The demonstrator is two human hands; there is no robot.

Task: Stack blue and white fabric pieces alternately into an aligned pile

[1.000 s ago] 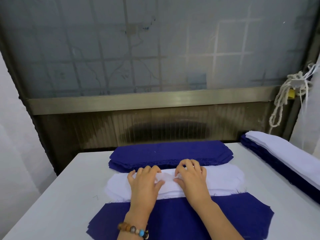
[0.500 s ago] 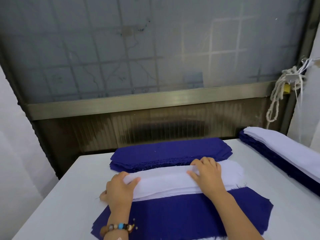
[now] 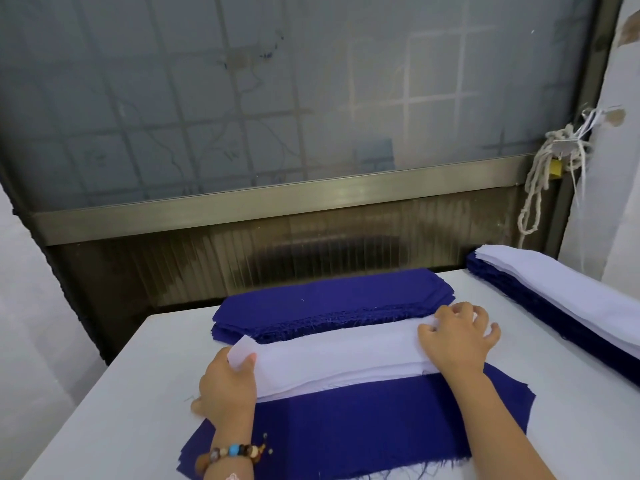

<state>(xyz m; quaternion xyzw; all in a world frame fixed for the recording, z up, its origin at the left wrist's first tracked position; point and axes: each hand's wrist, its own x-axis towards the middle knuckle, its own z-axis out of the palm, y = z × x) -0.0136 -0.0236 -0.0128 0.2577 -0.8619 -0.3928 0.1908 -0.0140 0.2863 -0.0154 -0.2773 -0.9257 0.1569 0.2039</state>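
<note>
Evidently the long white cloth strip (image 3: 332, 351) looked limp and light, best held at both ends: the left hand (image 3: 227, 386) pinched its left end, the right hand (image 3: 457, 336) clutched its right.

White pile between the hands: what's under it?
The white pile overlaps the far edge of the near blue pile. How far that blue runs beneath, or whether table lies under its far side, is covered.

Soft even daylight thru frosted window (image 3: 277, 98); sharp, wide-angle bend at edges.
</note>
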